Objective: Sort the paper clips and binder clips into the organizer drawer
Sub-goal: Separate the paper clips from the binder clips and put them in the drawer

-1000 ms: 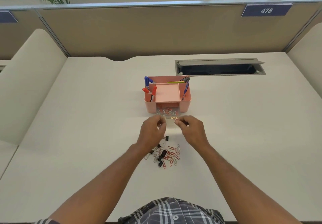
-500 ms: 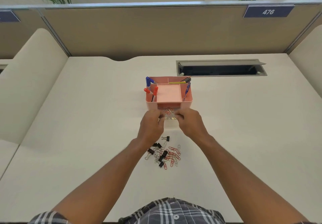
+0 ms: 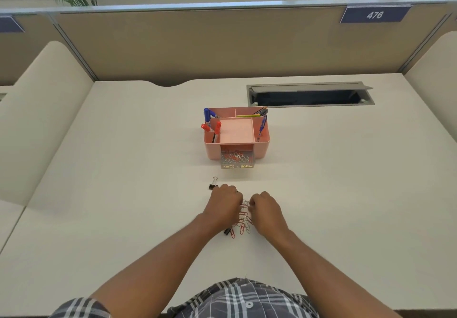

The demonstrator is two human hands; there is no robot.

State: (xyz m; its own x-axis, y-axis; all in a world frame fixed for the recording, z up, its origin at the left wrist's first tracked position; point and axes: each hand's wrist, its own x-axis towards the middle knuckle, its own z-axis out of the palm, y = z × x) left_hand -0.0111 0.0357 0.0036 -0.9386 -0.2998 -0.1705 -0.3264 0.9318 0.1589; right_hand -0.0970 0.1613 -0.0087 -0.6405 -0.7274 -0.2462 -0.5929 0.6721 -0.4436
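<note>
A pink desk organizer (image 3: 261, 148) stands mid-desk. Its clear drawer (image 3: 237, 160) is pulled partly out at the front, with several red and white paper clips inside. Nearer to me lies a pile of red and white paper clips (image 3: 243, 223) mixed with black binder clips. My left hand (image 3: 226, 204) and my right hand (image 3: 265, 210) rest on the pile from either side, fingers curled down into the clips. What each hand pinches is hidden. One black binder clip (image 3: 213, 184) lies apart, just left of my left hand.
Blue and red markers (image 3: 210, 122) and pens stand in the organizer's compartments. A grey cable hatch (image 3: 309, 94) is open behind it at the right. Beige partition walls enclose the white desk (image 3: 123, 169).
Both hands have left the drawer and dropped back toward me onto the clip pile. The drawer stays partly out with clips in it.
</note>
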